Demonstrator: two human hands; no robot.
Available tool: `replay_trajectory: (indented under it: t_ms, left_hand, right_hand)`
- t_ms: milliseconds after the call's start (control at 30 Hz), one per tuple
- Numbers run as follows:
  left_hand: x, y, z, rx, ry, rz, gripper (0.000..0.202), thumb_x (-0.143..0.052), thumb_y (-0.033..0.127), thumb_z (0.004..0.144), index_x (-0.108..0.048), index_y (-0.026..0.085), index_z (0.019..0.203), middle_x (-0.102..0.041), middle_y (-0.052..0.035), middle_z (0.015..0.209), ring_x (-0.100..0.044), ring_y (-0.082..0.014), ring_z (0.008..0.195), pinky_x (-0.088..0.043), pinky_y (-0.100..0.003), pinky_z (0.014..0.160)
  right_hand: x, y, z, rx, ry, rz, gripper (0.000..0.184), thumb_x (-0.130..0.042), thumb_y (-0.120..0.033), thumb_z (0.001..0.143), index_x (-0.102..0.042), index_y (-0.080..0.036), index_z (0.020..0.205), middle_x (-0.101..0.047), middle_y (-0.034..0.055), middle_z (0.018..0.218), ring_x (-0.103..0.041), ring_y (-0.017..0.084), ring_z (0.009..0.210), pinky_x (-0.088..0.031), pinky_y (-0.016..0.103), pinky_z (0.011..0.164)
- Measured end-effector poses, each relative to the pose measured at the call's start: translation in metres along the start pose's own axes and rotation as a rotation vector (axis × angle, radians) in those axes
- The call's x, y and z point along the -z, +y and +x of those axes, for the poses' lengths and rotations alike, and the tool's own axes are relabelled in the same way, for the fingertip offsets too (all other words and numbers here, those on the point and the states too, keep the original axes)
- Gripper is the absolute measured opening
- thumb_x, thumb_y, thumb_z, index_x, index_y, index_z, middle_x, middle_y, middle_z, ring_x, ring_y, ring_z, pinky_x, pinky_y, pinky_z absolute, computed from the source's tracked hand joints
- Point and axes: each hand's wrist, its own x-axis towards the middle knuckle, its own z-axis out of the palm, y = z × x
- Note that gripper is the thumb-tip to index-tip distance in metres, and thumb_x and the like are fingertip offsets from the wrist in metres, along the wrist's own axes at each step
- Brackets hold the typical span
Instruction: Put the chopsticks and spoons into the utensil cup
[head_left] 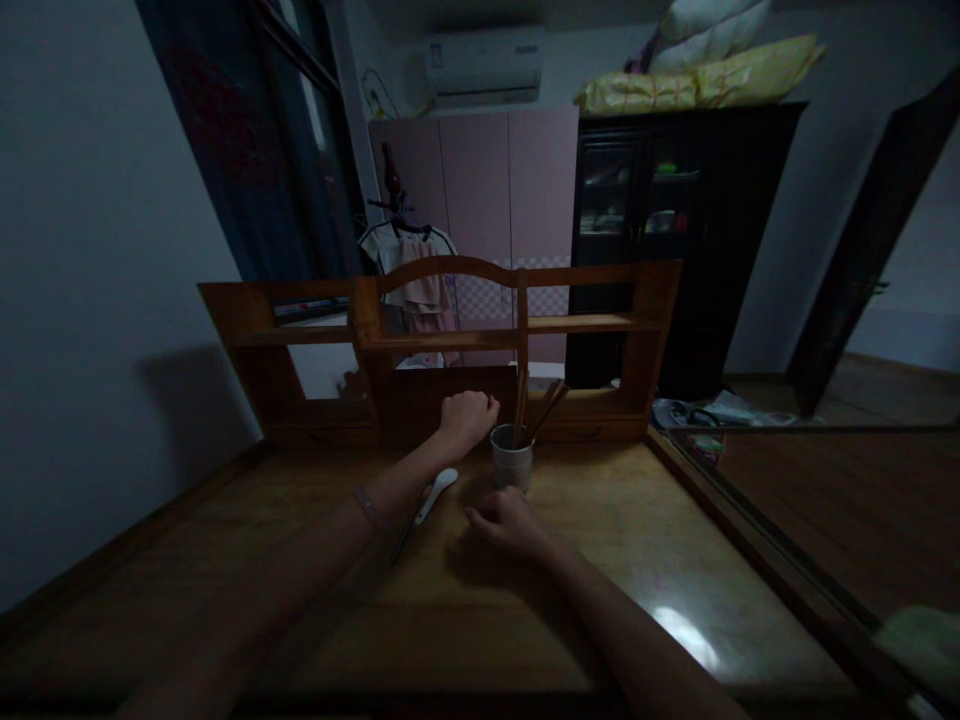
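Note:
A light-coloured cup (pixel 512 462) stands upright on the wooden desk, with several chopsticks (pixel 549 408) leaning in it. My left hand (pixel 466 420) is raised just left of the cup's rim, fingers curled closed; whatever may be inside them is hidden. In front of the cup's base, my right hand (pixel 508 522) lies low over the desk in a loose fist, and nothing shows in it. I cannot tell whether it touches the cup. A white spoon (pixel 437 495) lies on the desk beside my left forearm, and next to it is a thin dark stick (pixel 405 535), partly covered by that arm.
The desk (pixel 600 570) has a wooden shelf unit (pixel 442 342) along its back edge. A wall (pixel 97 300) rises at the left. Behind are pink wardrobe doors (pixel 476 190), a dark cabinet (pixel 675 240) and hanging clothes (pixel 416 275). The room is dim.

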Motion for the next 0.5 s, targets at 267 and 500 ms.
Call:
replay_trajectory:
  t_ms: [267, 500]
  left_hand:
    - [-0.010, -0.011, -0.009, -0.083, -0.002, 0.009, 0.032, -0.043, 0.032, 0.088, -0.069, 0.015, 0.096, -0.069, -0.0128, 0.100, -0.066, -0.0285, 0.094, -0.048, -0.038, 0.080]
    - [0.004, -0.012, -0.010, -0.045, 0.109, -0.016, 0.030, -0.038, 0.032, 0.092, -0.063, 0.016, 0.101, -0.065, -0.0108, 0.105, -0.064, -0.0252, 0.094, -0.047, -0.034, 0.078]
  right_hand:
    - [-0.002, 0.002, 0.000, -0.006, 0.007, 0.001, 0.039, -0.051, -0.033, 0.091, -0.058, -0.014, 0.058, -0.054, -0.0002, 0.053, -0.041, 0.007, 0.047, -0.019, 0.026, 0.051]
    - [-0.001, 0.003, 0.002, -0.003, 0.013, 0.010, 0.038, -0.051, -0.031, 0.091, -0.055, -0.014, 0.057, -0.048, -0.0027, 0.050, -0.036, 0.006, 0.046, -0.018, 0.026, 0.051]
